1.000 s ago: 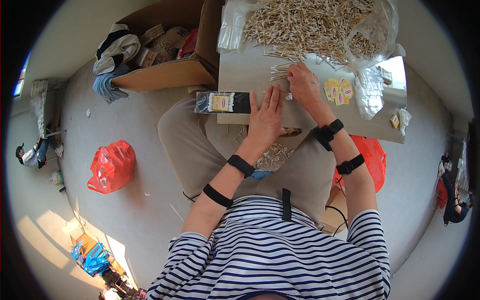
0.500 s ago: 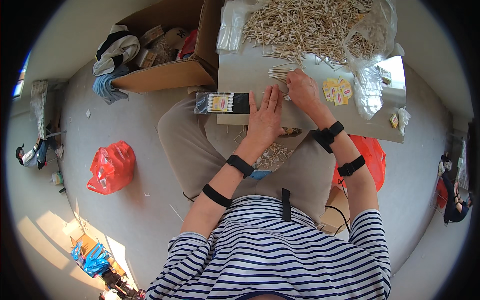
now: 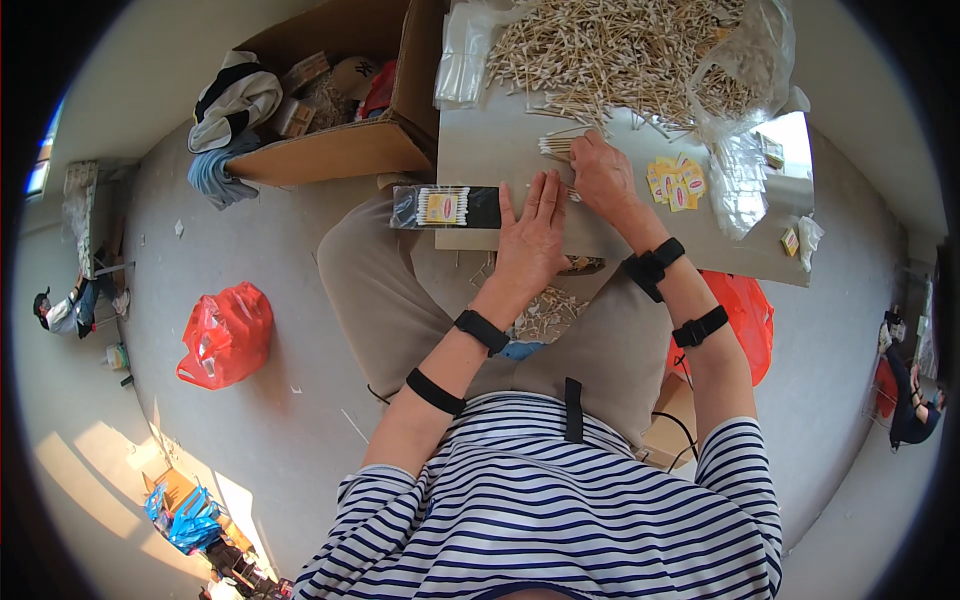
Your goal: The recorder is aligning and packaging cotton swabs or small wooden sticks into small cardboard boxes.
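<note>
Cotton swabs (image 3: pixel 556 147), a small aligned bundle of them, lay on the grey board (image 3: pixel 480 160) across my lap, just at the fingertips of my right hand, below the big loose heap of swabs (image 3: pixel 610 45) at the board's far edge. Going from the left: a red plastic bag (image 3: pixel 226 335) sat on the concrete floor well away from my knee, and a brown cardboard box (image 3: pixel 330 150) stuffed with clothes and small packets stood against the board's left side. On the near left part of the board lay a flat black packet of swabs (image 3: pixel 445 207), its right end just beside my left hand (image 3: pixel 535 240), which I pressed flat, palm down and fingers spread, gripping nothing. My right hand (image 3: pixel 603 175) rested just past it, fingers curled down over the bundle's end; I could not tell whether they actually pinched any swabs. To its right a cluster of small yellow labels (image 3: pixel 672 183) lay on the board, and beyond them a clear plastic bag (image 3: pixel 745 90) with more swabs inside. Another red bag (image 3: pixel 745 320) showed under my right forearm.
</note>
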Motion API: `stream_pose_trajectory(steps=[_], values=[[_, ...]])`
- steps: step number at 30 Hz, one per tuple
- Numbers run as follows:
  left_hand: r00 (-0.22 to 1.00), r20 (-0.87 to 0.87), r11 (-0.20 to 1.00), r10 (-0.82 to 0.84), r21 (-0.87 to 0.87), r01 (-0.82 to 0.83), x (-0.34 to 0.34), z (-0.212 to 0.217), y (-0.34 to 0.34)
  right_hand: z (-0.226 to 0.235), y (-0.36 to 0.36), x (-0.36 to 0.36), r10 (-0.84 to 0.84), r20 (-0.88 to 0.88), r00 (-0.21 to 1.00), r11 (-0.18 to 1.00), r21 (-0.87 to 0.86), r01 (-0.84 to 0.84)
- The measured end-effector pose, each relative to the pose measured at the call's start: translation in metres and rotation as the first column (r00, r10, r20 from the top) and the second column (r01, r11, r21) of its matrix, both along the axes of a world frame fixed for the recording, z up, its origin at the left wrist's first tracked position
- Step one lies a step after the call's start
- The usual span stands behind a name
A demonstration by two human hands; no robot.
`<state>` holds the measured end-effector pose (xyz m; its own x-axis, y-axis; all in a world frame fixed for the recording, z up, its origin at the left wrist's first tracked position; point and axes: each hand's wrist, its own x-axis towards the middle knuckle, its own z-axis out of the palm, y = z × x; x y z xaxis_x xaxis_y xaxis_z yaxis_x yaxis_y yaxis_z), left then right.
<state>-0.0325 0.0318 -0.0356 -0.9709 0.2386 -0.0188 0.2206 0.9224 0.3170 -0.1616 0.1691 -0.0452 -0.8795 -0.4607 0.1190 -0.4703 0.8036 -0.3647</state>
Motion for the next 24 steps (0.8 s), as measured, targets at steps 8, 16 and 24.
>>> stream_pose_trajectory(steps=[8,16,24], values=[[1.000,-0.006,1.000,0.001,0.007,-0.001,0.000,-0.001,0.001,-0.001,0.021,0.000,-0.059,0.193,0.979,0.980,-0.174,0.094],[1.000,-0.018,0.999,0.012,0.032,-0.011,0.000,-0.003,0.003,-0.009,0.004,0.018,-0.213,0.042,0.976,0.954,-0.205,0.217],[0.999,-0.028,0.999,0.021,0.041,-0.020,0.001,-0.003,0.002,-0.011,0.006,0.028,0.008,-0.062,0.998,0.967,-0.252,-0.023]])
